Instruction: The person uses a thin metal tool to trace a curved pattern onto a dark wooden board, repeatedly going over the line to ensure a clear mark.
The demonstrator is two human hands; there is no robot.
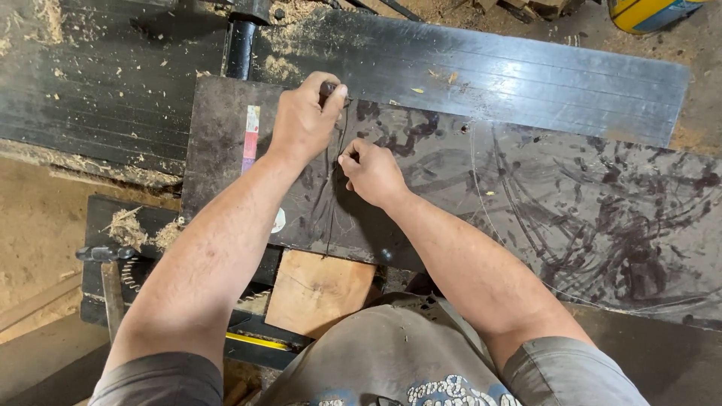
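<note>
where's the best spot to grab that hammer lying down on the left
Take the hammer by its wooden handle, coming from above on the left side. It lies flat with the dark head at the far end and the handle running toward the person, bare along its length. The left hand and right hand are both busy up on the dark board.

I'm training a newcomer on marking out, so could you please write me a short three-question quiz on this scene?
1. True or false: the left hand rests on the dark board.
2. What lies beside the left forearm? A) hammer B) drill
3. Which hand is farther from the person?

Key: 1 true. 2 A. 3 The left; the right hand is nearer.
</note>
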